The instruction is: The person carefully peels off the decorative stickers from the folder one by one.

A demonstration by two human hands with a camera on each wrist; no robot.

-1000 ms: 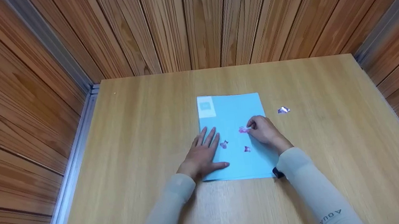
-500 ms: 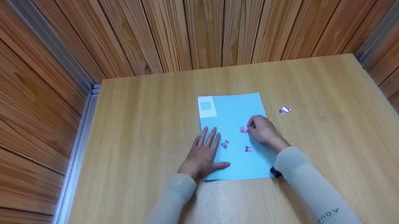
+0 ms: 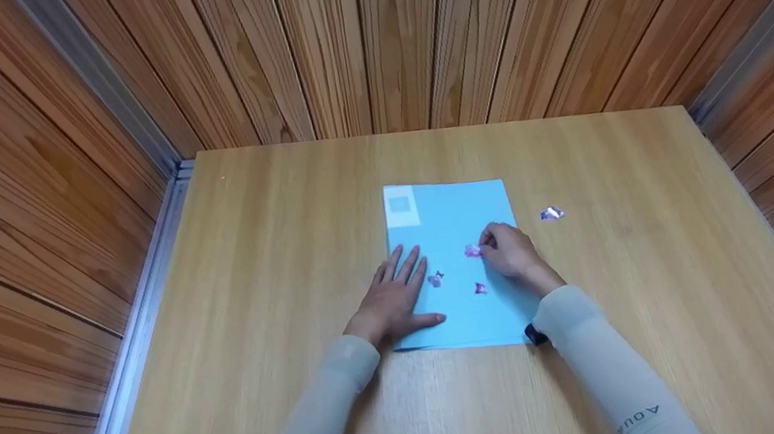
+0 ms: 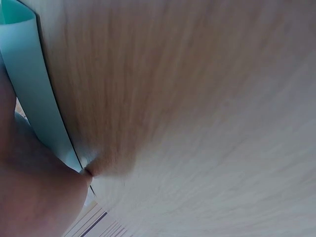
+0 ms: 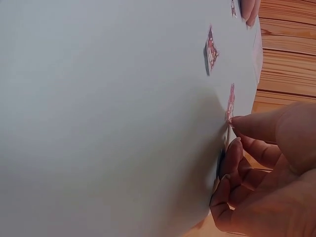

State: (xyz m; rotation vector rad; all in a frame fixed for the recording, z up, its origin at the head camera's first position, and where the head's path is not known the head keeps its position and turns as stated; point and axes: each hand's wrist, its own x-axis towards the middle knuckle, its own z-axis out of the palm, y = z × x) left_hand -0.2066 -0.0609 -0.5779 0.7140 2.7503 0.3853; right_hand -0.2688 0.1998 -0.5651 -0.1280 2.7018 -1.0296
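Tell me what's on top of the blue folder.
On the blue folder: a white corner patch, two small stickers and the spread left grip. The right grip pinches a pink sticker over it. Whatever the two grips cover cannot be seen.

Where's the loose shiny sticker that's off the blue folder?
In the head view, the shiny sticker lies on the tabletop, right of the blue folder and beyond the right hand.
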